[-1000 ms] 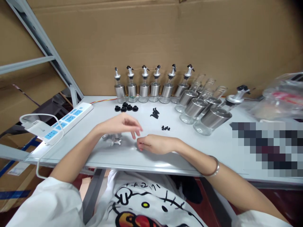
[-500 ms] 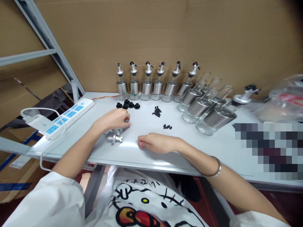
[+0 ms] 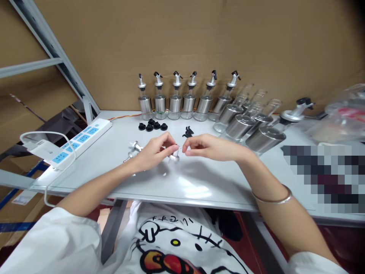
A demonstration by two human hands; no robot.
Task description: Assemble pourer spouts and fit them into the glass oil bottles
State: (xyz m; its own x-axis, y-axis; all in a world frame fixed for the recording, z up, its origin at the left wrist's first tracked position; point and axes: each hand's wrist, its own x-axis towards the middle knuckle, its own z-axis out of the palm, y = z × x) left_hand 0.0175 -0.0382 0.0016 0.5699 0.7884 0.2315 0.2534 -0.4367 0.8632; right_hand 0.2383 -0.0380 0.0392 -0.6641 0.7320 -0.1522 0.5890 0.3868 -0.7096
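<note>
Beyond our nearly closed right grip, bottles line the bench; our left fingers pinch a shiny silver spout.

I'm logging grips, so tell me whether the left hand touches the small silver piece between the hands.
Touching. The head view shows the left hand pinching the silver piece between thumb and fingers.

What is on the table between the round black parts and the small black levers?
Nothing that I can see: in the head view, the tabletop between the round black parts and the small black levers is bare.
</note>
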